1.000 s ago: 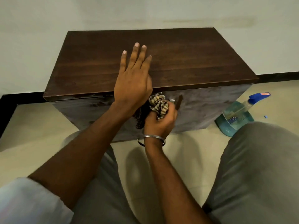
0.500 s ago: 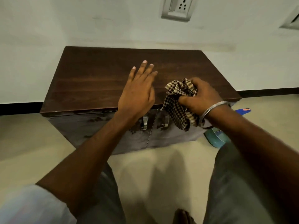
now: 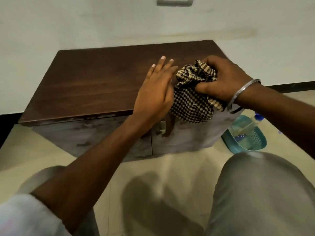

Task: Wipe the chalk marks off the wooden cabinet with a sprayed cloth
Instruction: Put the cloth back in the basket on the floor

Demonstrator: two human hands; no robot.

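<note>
A low dark wooden cabinet [image 3: 88,86] stands against the wall, its two front doors smeared with pale chalky marks. My left hand [image 3: 154,96] lies flat and open on the top near the front edge, fingers spread. My right hand [image 3: 221,80], with a metal bangle on the wrist, is shut on a bunched brown-and-cream checked cloth [image 3: 192,103]. The cloth rests at the top's front edge and hangs down over the right door. A metal door handle [image 3: 162,127] shows below my left wrist.
A teal plastic basket [image 3: 247,138] holding a spray bottle with a blue top [image 3: 255,119] sits on the tiled floor right of the cabinet. My grey-trousered knees fill the foreground. A wall switch plate [image 3: 174,1] is above the cabinet.
My right hand has brought the cloth up from the front doors to the cabinet's top edge, beside my left hand. The left hand has stayed flat on top.
</note>
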